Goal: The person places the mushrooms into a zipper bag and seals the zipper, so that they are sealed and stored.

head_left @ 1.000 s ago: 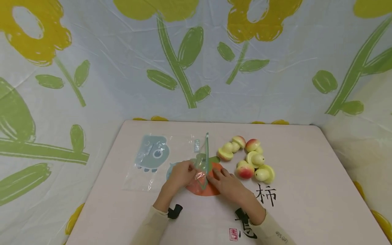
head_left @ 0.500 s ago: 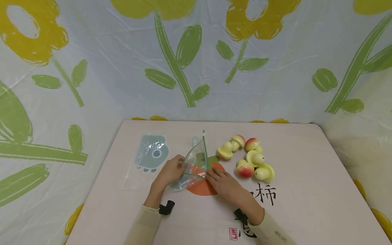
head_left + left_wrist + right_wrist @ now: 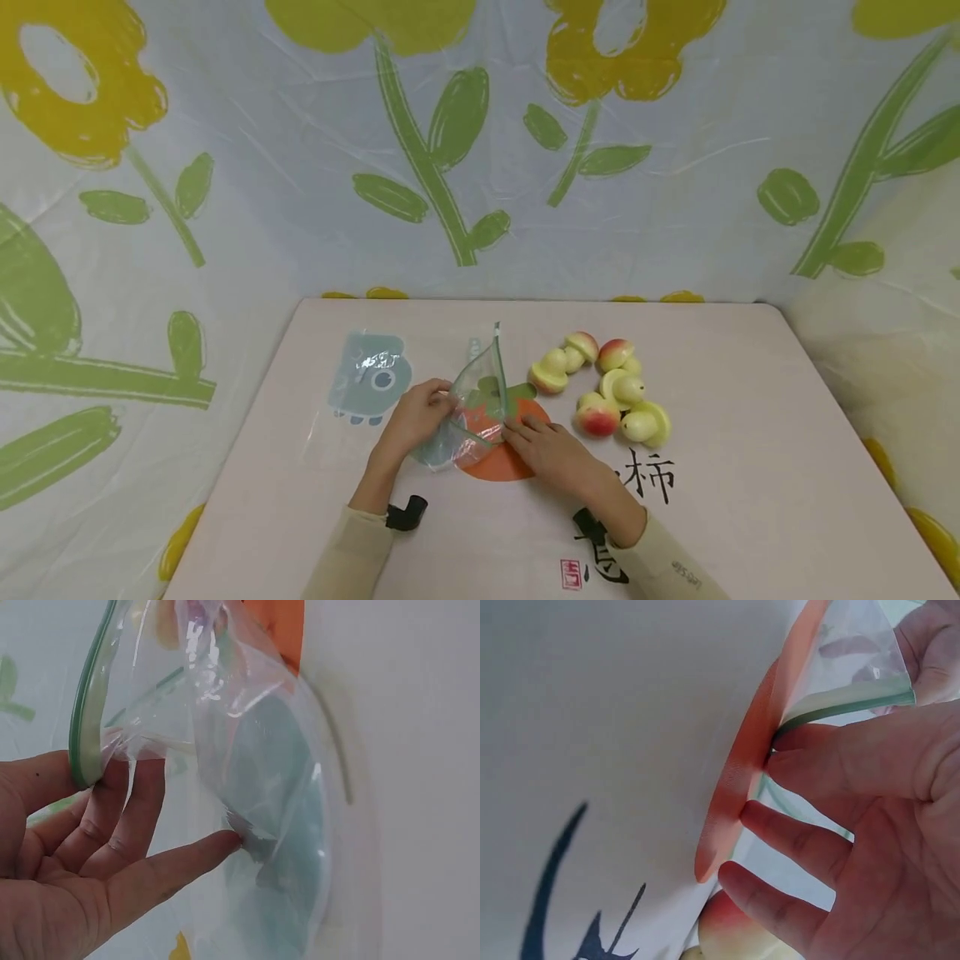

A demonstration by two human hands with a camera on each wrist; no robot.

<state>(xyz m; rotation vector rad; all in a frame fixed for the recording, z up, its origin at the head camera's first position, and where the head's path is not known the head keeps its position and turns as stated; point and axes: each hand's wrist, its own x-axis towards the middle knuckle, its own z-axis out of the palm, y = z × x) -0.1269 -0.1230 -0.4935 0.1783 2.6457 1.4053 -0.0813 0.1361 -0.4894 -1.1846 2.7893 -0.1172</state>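
Note:
A clear zip bag (image 3: 477,392) with a green-edged mouth and a blue cartoon print lies on the table, its mouth gaping toward the right. My left hand (image 3: 420,414) grips the upper lip and holds it up and back. In the left wrist view, fingers (image 3: 109,814) sit at the green zip strip while the thumb (image 3: 180,866) reaches along the plastic of the bag (image 3: 277,769). My right hand (image 3: 551,452) holds the mouth's near corner down; in the right wrist view, its thumb and index finger (image 3: 817,769) pinch the green edge there, other fingertips touching the orange print.
Right of the bag sits a cluster of several yellow-and-red mushroom-shaped pieces (image 3: 600,412). The pale table cover (image 3: 735,400) bears an orange persimmon print (image 3: 498,467) and black characters (image 3: 651,473). A flowered cloth backdrop (image 3: 300,208) rises behind the table and at both sides.
My left hand has drawn left with the upper lip, and the bag's mouth has gone from nearly flat to wide apart. The right hand has stayed at the near corner.

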